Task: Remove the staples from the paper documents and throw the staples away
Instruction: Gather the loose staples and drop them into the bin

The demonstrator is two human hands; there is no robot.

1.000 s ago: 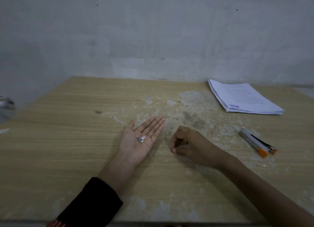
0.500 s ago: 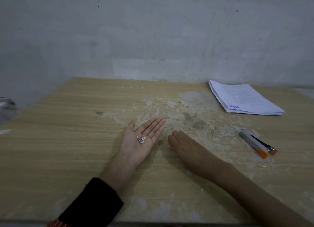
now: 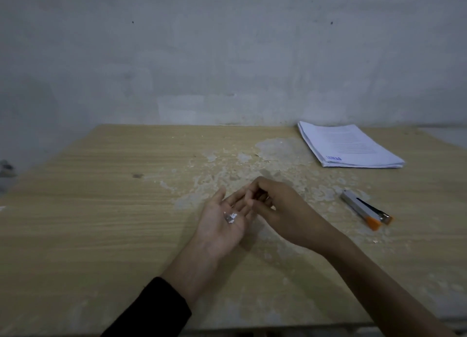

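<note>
Resting on left palm: staples, a small bright cluster lying loose near the base of the fingers. I cannot read an exact count at this resolution.
Left hand: palm up over the table, fingers straight and relaxed, gripping nothing — the staples are carried on the palm, not clamped.
Right hand: back toward the camera, fingers curled with the tips drawn together just over the left hand's fingers. I cannot tell whether the tips pinch anything, or whether they touch the left fingers.
Paper documents: one white stack lying flat at the far right of the table, close to the wall and well apart from both hands.
Grey-and-orange tool: lying flat on the table to the right of the right hand and nearer to me than the stack — no hand is on it.
Table: wood-grain top with pale worn patches across the middle.
Sleeve: black, covering the left forearm at the lower edge of my view.
Wall: grey plaster behind the table.
</note>
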